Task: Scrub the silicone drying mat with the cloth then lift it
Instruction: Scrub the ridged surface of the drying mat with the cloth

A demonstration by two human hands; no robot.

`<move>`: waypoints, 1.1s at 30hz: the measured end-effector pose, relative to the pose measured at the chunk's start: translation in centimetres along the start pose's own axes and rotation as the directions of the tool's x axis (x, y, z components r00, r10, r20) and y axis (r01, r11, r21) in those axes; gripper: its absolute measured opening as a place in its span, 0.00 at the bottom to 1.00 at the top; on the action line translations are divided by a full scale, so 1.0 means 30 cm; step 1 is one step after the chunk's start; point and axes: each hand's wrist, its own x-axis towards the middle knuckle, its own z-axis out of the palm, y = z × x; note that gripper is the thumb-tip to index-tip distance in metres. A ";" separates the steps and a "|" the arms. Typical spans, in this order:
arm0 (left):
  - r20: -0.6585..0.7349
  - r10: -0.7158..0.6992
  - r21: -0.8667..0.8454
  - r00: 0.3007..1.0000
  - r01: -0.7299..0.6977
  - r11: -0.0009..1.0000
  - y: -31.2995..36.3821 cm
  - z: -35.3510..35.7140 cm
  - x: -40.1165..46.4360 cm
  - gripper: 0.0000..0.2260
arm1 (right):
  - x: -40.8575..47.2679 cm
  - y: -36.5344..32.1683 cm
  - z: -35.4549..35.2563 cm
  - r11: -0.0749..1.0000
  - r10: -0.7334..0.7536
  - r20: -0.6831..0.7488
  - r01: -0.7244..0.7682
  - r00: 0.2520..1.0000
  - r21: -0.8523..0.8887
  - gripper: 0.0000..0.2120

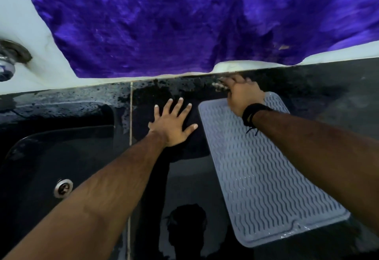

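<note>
Both forearms reach up the frame over the wet black counter [184,188]; the grey silicone drying mat [264,169] lies flat at right of centre. Left hand [174,124] rests spread and released beside it. Right hand [240,93], blurred, curls at the mat's top edge, grasp uncertain. Mat looks light, floppy, slippery when wet: pinch a corner

A grey wavy mat [264,169] lies flat on the wet black table [190,188]. The left hand [172,124] lies flat with fingers spread, just left of the mat. The right hand [243,95] reaches over the mat's far edge, fingers blurred. A purple cloth [184,19] hangs beyond the mat.
</note>
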 end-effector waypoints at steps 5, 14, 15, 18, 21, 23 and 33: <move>-0.015 0.114 0.015 0.993 -0.113 0.993 0.054 0.022 0.047 0.45 | -0.067 -0.024 0.137 0.984 -0.161 0.161 0.170 0.974 -0.047 0.30; 0.020 0.007 -0.039 1.000 -0.006 0.999 0.082 0.029 0.031 0.37 | -0.059 -0.039 0.209 0.988 -0.140 0.103 0.132 0.985 0.083 0.31; 0.024 -0.002 -0.045 1.000 0.003 0.999 0.081 0.028 0.032 0.38 | -0.061 -0.050 0.215 0.989 -0.127 0.105 0.117 0.986 0.094 0.31; 0.011 -0.004 -0.040 1.000 0.005 0.999 0.074 0.038 0.038 0.40 | -0.086 -0.075 0.243 0.990 -0.113 0.101 0.104 0.989 0.091 0.32; 0.022 0.009 -0.028 1.000 -0.009 1.000 0.081 0.029 0.031 0.38 | -0.099 -0.070 0.229 0.984 -0.157 0.083 0.150 0.984 0.094 0.32; 0.016 0.012 -0.031 1.000 -0.012 0.999 0.090 0.016 0.023 0.39 | -0.091 -0.057 0.212 0.976 -0.203 0.067 0.197 0.977 0.096 0.28; 0.058 -0.027 -0.040 0.998 0.029 0.999 0.093 0.015 0.025 0.42 | -0.080 -0.107 0.230 0.981 -0.163 0.074 0.153 0.984 0.121 0.33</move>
